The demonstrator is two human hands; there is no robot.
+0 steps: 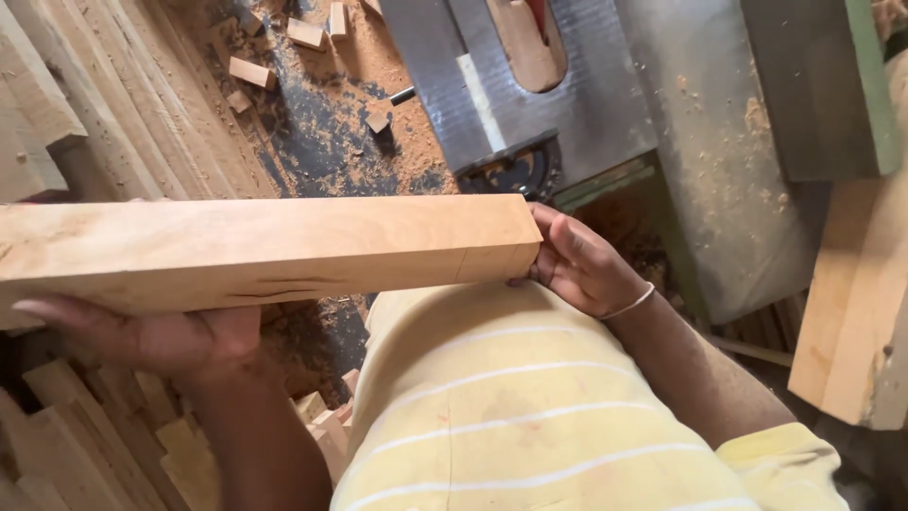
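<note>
Holding a long pale squared timber beam (pixel 255 251) across my body, roughly level, above the floor, nothing under it but my hands. It runs off the left edge of view, so total length unknown.

My left hand (pixel 142 336) is under the beam, palm up, cupping the lower face, fingers (pixel 57 312) spread flat along the underside: a cradle, not a clamp. My right hand (pixel 577 265) is wrapped on the sawn end near my belly, fingers curled round the end corner, thin silver bangle (pixel 632 303) at the wrist. Both closed on the wood, fairly narrow wrap.

Handling, my est.: solid wood, thick section, so stiff, no flex, and prob fairly heavy. Faces look planed smooth w/ fine dust on them, so could slip in a flat palm. Corners sharp-ish. A dark crack line (pixel 274 289) shows on the lower front edge; not fragile overall, but I'd avoid loading there.

Best hold: one hand under near balance pt, other steering at the end, as now.

Around: grey metal saw table (pixel 567 95) w/ blade slot just beyond the beam's end, sawdust-covered floor (pixel 331 142) w/ small wooden offcut blocks (pixel 253 72), stacked planks (pixel 113 114) at left, more pale boards (pixel 851 312) at right.
</note>
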